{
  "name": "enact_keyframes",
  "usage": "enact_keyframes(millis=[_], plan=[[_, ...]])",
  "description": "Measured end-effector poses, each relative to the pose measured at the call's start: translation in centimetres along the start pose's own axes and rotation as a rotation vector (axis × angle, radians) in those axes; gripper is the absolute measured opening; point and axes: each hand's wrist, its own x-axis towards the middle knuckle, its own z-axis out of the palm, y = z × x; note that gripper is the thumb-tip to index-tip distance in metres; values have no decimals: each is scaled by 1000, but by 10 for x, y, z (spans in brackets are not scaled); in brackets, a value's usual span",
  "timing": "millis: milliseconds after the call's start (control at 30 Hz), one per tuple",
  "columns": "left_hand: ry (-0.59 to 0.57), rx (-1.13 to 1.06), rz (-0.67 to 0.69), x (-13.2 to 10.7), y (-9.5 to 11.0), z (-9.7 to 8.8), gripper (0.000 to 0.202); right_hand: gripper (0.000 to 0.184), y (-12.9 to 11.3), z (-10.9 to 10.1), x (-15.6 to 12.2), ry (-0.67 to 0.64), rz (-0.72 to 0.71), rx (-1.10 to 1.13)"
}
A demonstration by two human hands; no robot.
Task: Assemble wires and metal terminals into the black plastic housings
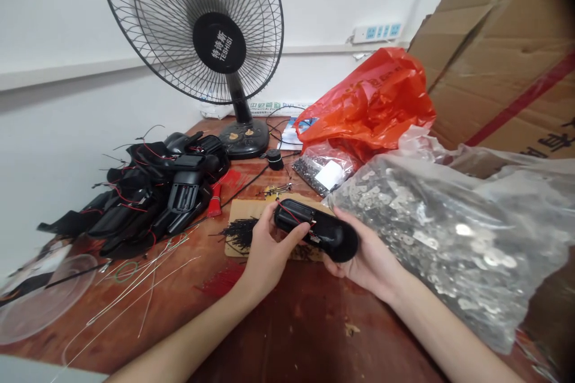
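Both my hands hold one glossy black plastic housing (330, 228), long and rounded, tilted down to the right above the table. A thin red wire crosses its recessed left part, and a small pale part shows near its middle. My left hand (272, 245) grips the left end, thumb laid across the top by the wire. Wrapped round the right end is my right hand (366, 260), its fingers partly hidden under the housing. Beneath the housing lies a tan board (238, 210) with a bundle of short black wires (240, 233) on it.
Left, a heap of black housings (135, 191) with red wires lies beside a red wire bundle (214, 200). A black fan (220, 42) stands behind. Right are a clear bag of metal pieces (449, 239), a red plastic bag (372, 102) and cardboard (507, 54). A clear lid (49, 311) lies front left.
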Motion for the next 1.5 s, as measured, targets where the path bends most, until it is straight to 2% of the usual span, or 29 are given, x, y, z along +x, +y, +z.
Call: enact_keyframes(millis=[567,800,967,1200,1500], plan=[[-21,-48,-77,0,6,-1,79,39,1,-2,1,-15,-26,-48],[-67,-64,-89,-1,8,-5,79,39,-1,-3,1,38,-23,-65],[-54,-72,-84,1,10,-7,78,42,-1,-5,0,1,-57,-81],[-63,-31,-77,5,6,-7,82,44,-2,-8,0,-28,-55,-115],[-51,-69,-129,10,0,-9,81,56,-2,2,-5,-38,-60,-138]])
